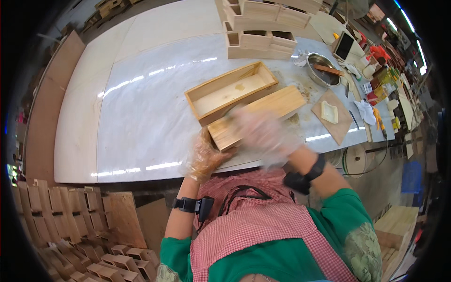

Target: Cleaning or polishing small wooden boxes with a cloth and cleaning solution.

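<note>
A long, honey-coloured wooden box (286,102) lies slantwise at the table's near edge with a smooth closed face up. My left hand (202,159), in a clear plastic glove, grips its near left end. Over the middle of that face is my right hand (265,134), also gloved and smeared by motion; its fingers and anything under them cannot be made out. Just beyond lies a matching wooden box (239,104), its hollow side up, with a darker patch on the inside floor.
At the right stand a metal bowl (325,85) with a flat wooden piece across it, a brown board (339,128) bearing a small pale tray (329,113), a white cloth (365,112) and several bottles. Stacked unfinished boxes (263,41) rise at the back; more wooden boxes (115,263) fill the lower left.
</note>
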`<move>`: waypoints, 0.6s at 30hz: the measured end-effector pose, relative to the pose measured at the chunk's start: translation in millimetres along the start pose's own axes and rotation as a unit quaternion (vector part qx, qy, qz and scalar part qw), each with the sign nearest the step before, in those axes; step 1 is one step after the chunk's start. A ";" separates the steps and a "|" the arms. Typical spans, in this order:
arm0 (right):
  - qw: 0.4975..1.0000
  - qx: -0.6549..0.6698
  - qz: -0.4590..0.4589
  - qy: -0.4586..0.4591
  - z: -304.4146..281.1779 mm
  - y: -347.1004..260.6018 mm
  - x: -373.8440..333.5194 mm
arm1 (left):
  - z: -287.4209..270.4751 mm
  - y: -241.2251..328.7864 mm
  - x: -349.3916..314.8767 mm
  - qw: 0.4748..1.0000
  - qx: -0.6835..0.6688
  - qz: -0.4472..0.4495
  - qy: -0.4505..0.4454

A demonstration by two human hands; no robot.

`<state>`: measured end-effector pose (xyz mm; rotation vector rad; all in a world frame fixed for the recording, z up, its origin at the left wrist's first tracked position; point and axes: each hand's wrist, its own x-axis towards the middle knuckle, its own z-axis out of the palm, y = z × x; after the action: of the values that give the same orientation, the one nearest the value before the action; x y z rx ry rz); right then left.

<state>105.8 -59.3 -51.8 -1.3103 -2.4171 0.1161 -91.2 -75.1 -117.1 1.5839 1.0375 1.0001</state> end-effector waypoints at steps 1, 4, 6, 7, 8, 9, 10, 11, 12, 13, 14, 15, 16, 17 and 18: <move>0.996 -0.028 0.006 0.082 -0.6 32.5 -9.3 | -1.4 2.6 -6.6 1.000 0.006 -0.011 0.014; 0.976 -0.102 0.193 0.025 -25.9 57.2 -12.9 | -4.4 2.0 -4.5 1.000 0.002 -0.030 0.004; 0.994 -0.067 -0.089 -0.019 24.4 78.8 -20.5 | 1.0 -3.1 0.6 1.000 0.018 -0.015 -0.004; 0.995 -0.062 -0.052 -0.053 12.8 15.3 1.9 | -2.6 -22.7 -2.6 1.000 0.014 -0.019 0.005; 0.995 -0.060 -0.014 -0.083 -2.9 -47.1 19.3 | -6.8 -47.4 -6.7 0.998 0.056 0.008 0.014; 0.994 -0.064 -0.019 -0.084 -3.2 -48.1 20.5 | -8.0 -58.7 -7.1 0.994 0.098 0.039 0.020; 0.997 -0.008 -0.043 -0.062 -0.5 -44.2 19.2 | -6.0 -43.1 -3.2 0.995 0.094 0.041 0.017; 0.996 0.048 -0.064 -0.039 1.3 -41.9 16.7 | -5.2 -11.6 0.1 0.998 0.060 0.031 -0.004; 0.998 0.033 -0.031 -0.034 -7.0 -33.1 13.4 | -9.6 3.5 -2.6 0.999 0.028 0.014 -0.011; 0.999 0.016 0.002 -0.029 -21.7 -13.9 6.6 | -11.0 -5.2 -4.1 0.999 0.035 -0.017 -0.025; 0.999 -0.015 0.041 -0.008 -34.4 12.8 -4.3 | -8.3 -11.7 -6.4 0.999 0.030 -0.016 -0.023; 0.996 -0.046 0.081 0.015 -41.1 34.2 -12.3 | -4.5 -19.7 -6.8 1.000 0.015 -0.004 -0.008; 0.996 -0.049 0.079 0.011 -44.9 37.5 -14.9 | -1.7 -23.9 -6.5 1.000 0.001 0.007 0.007; 0.993 -0.086 0.077 -0.007 -49.9 38.9 -20.7 | 1.4 -21.5 -4.6 1.000 -0.006 0.009 0.005; 0.990 -0.119 0.074 -0.023 -54.1 33.5 -23.9 | 0.8 -15.3 -4.5 0.999 -0.048 0.013 0.008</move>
<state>164.0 -66.0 -17.5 -1.6088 -2.4285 -0.1077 -94.2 -76.8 -132.7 1.5169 0.9679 1.0665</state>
